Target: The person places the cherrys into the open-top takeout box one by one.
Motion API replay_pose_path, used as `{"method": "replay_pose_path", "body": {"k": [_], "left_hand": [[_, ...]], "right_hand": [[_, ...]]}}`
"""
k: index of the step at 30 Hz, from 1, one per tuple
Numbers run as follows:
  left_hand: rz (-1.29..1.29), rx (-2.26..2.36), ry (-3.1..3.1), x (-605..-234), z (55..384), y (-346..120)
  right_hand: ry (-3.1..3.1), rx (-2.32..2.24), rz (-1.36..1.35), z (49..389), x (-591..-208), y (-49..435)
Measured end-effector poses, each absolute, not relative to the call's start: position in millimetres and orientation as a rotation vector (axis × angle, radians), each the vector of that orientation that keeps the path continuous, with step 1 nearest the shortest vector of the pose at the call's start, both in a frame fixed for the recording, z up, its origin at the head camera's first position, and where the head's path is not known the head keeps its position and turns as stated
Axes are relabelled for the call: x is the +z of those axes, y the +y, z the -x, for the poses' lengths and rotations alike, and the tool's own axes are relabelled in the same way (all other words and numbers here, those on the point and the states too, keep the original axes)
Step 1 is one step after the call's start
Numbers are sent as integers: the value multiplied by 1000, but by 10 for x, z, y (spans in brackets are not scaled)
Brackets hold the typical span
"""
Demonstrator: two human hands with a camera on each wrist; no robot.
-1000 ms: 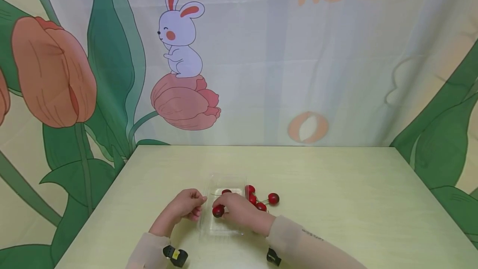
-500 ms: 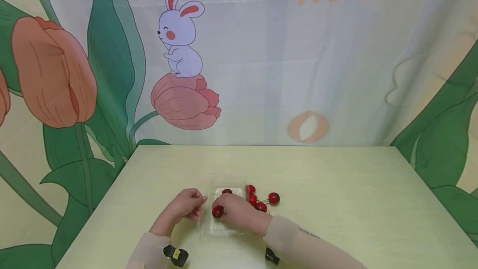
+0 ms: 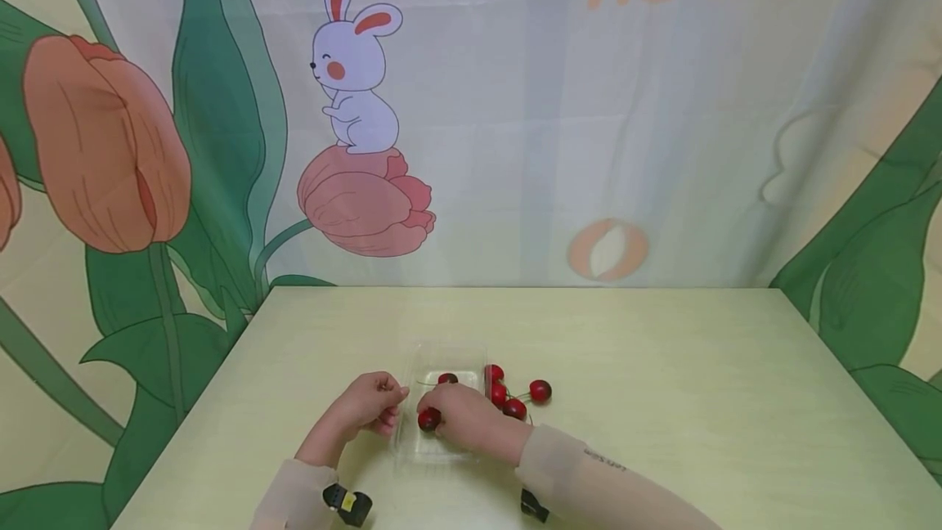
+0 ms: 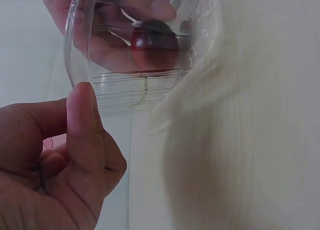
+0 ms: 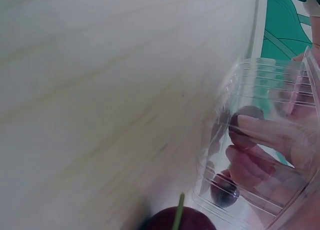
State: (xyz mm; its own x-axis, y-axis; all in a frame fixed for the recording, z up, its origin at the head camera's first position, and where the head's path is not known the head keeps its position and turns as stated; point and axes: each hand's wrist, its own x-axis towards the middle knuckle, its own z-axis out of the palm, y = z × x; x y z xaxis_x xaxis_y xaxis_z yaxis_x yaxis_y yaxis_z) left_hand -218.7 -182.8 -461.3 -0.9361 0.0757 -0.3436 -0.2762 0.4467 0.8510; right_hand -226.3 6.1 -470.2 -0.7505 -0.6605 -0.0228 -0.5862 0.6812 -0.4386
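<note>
A clear plastic box (image 3: pixel 408 448) stands on the table. My left hand (image 3: pixel 371 403) is at its left side; in the left wrist view the thumb and a curled finger pinch the box rim (image 4: pixel 75 72). My right hand (image 3: pixel 467 415) reaches inside the box and holds a dark red cherry (image 3: pixel 428 419) low down. Through the clear wall, the right wrist view shows the thumb against this held cherry (image 5: pixel 244 125). Another cherry (image 3: pixel 447 379) lies farther back in the box, partly covered by the right hand.
Several red cherries with green stems, one of them a loose cherry (image 3: pixel 540 391), lie right of the box on the pale table (image 3: pixel 662 399). A printed curtain (image 3: pixel 478 121) hangs behind the table's far edge.
My right hand has shifted very slightly left and down with the cherry in its fingers. The left hand stays at the box rim, and the other cherries have not moved.
</note>
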Motion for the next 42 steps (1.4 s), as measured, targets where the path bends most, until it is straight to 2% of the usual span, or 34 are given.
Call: {"method": "replay_pose_path", "body": {"k": [25, 42], "left_hand": [[178, 1489, 2382, -4613, 2184, -1826], [195, 1466, 2391, -4590, 2188, -1822]], "right_hand": [[2694, -625, 1014, 2283, -4690, 68], [2685, -774, 1004, 2283, -4427, 221]]}}
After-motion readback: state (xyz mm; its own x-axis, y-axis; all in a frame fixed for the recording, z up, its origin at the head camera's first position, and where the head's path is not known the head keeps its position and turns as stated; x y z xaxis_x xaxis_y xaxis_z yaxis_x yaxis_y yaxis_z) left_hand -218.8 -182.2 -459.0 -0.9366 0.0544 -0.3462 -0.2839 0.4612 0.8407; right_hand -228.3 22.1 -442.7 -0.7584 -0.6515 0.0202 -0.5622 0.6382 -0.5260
